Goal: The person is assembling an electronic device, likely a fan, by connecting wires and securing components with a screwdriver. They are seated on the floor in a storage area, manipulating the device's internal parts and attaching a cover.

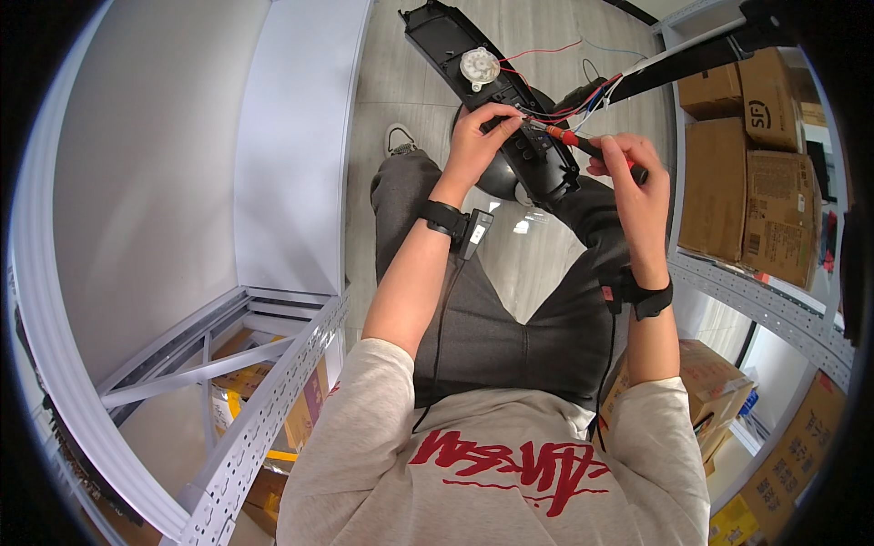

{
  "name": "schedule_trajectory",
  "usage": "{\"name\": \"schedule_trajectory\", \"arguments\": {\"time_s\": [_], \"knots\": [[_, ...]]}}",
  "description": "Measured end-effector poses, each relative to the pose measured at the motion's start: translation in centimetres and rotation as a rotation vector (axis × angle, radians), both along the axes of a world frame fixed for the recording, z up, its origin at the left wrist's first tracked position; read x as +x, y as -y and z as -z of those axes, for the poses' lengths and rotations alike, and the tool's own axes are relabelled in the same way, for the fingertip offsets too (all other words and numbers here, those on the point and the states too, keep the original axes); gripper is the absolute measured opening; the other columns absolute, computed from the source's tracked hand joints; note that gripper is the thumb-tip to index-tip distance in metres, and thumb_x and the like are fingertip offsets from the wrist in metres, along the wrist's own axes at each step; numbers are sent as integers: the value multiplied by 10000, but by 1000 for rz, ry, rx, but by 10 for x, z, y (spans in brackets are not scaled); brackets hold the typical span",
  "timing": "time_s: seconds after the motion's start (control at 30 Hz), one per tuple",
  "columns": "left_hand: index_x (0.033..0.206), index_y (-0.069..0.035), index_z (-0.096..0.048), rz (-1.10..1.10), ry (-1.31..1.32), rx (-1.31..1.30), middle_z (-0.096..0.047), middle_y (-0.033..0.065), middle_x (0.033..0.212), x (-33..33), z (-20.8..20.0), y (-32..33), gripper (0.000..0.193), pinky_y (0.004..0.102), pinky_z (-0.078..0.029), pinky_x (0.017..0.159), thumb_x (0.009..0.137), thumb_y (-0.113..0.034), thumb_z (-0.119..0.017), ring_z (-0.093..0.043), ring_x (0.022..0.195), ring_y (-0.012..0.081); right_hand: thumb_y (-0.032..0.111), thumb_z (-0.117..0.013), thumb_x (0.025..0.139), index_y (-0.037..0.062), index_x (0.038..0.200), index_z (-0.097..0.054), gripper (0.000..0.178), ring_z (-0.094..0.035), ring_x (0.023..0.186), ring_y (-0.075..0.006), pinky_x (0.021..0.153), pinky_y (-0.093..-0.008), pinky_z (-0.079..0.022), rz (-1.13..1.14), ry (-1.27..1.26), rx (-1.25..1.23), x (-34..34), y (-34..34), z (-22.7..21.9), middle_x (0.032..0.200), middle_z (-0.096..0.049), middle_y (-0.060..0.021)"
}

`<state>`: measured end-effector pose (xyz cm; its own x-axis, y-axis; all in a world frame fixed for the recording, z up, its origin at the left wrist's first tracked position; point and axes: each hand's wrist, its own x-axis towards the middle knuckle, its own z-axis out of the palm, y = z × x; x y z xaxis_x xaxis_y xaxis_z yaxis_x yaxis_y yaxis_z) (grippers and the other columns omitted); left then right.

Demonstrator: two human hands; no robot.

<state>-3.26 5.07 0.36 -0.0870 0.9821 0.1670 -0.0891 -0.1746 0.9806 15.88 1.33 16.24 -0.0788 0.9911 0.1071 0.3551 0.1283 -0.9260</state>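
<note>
A long black plastic housing [444, 38] lies at a slant in front of my knees, its inner side up. A round white motor-like part [480, 69] sits in its upper half. My left hand [478, 146] rests over the housing's near edge, thumb and forefinger pressed together at the wires; what they pinch is too small to make out. In my right hand [630, 168] is a red and black screwdriver [587, 145], its tip pointing left, close to my left fingertips. Red, blue and white wires [596, 94] run from that spot up to the right.
A black pole [669, 77] slants in from the upper right. Cardboard boxes [715, 173] fill the metal shelf [774, 296] at right. Another metal rack [259, 400] stands at left beside a white panel [296, 136]. A round black base [496, 179] shows beneath the housing.
</note>
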Motion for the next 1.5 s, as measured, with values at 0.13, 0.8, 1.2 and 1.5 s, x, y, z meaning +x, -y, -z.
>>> {"name": "schedule_trajectory", "arguments": {"time_s": [0.13, 0.8, 1.2, 1.5], "knots": [[994, -57, -714, -4, -63, 43, -629, -25, 873, 1, -1, -1, 111, 226, -428, 665, 924, -144, -708, -526, 763, 71, 102, -693, 897, -6, 979, -685, 136, -622, 751, -96, 697, -231, -472, -49, 115, 8, 5, -15, -11, 924, -641, -42], [1054, -101, -735, 83, -81, 77, -725, -7, 969, -1, -10, 1, 163, 303, -380, 997, 915, -183, -712, -614, 956, 139, 177, -694, 933, -22, 954, -683, 200, -677, 743, -104, 690, -215, -514, -15, 20, -110, 9, -26, -20, 834, -681, -34], [1391, -63, -560, 54, 117, -5, -598, 62, 1332, -1, 1, -3, 506, 297, -418, 1041, 908, -81, -708, -540, 1213, 141, 175, -671, 957, -34, 1000, -670, 213, -702, 782, -131, 720, -228, -537, 75, -31, -41, 18, -20, -19, 871, -697, -66], [1556, -111, -303, 12, 92, 56, -524, 108, 1421, 1, -14, 1, 850, 310, -420, 1050, 839, -2, -745, -537, 1232, 169, 123, -689, 937, -39, 963, -684, 164, -692, 764, -125, 697, -223, -533, 37, -44, 37, 2, -17, -11, 907, -644, -51]]}}
